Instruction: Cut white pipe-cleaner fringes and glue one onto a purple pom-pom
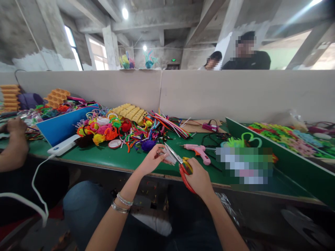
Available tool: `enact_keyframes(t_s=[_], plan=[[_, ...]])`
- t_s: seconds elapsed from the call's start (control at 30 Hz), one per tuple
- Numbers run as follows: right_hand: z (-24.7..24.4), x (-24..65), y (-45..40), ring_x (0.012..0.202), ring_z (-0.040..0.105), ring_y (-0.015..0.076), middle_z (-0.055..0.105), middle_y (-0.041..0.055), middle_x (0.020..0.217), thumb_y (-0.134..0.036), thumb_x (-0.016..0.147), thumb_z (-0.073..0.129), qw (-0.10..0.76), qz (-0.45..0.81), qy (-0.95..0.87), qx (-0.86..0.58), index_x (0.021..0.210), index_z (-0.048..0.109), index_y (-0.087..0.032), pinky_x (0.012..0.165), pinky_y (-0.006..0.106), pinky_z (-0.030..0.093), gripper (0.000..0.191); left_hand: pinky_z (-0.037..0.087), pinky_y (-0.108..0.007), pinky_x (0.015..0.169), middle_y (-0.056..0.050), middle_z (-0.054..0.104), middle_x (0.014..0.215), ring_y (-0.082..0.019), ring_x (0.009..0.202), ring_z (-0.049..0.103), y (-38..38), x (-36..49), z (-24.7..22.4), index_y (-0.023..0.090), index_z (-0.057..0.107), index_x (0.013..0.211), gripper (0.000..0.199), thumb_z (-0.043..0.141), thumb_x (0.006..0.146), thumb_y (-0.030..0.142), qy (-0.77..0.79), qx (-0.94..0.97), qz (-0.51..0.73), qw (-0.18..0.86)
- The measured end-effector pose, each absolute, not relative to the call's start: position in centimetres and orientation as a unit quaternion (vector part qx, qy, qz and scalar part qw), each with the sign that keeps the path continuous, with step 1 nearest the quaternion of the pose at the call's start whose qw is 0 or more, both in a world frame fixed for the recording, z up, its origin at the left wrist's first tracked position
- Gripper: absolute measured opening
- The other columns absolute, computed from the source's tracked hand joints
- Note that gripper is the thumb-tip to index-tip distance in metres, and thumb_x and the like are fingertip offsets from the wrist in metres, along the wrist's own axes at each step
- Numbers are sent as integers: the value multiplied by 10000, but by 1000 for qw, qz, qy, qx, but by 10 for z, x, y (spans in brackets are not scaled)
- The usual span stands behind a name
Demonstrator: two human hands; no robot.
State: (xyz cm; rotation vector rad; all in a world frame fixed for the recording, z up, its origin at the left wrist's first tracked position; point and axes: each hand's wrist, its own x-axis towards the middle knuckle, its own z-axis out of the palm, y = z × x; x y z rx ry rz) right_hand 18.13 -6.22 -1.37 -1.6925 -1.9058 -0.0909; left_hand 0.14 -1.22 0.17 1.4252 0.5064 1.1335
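Head view showed the left hand (153, 161) pinching a small whitish piece (170, 159) while the right hand (200, 177) gripped scissors (179, 159), blades right beside it.

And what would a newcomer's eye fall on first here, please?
Probably first the bright pile of many colours on the green table, right of the blue board. Then the scissors with red and yellow handles in the right hand, and the pink glue gun just beyond it.
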Motion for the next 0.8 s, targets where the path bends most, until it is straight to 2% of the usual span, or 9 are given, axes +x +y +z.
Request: enact_keyframes(t_s=[0.27, 0.8], plan=[[-11, 181, -63, 795, 535, 169, 540, 23, 866, -375, 753, 441, 287, -39, -717, -634, 899, 472, -206, 568, 243, 355, 225, 528, -300, 648, 9, 549, 782, -131, 665, 615, -11, 1, 1, 177, 397, 912, 299, 568, 714, 322, 214, 614, 485, 585], [-9, 179, -65, 810, 539, 181, 555, 27, 877, -343, 747, 442, 294, -11, -717, -632, 898, 460, -205, 590, 254, 381, 206, 529, -297, 652, 14, 521, 777, -130, 685, 613, -14, 3, -1, 181, 398, 932, 256, 542, 740, 271, 201, 633, 454, 594]])
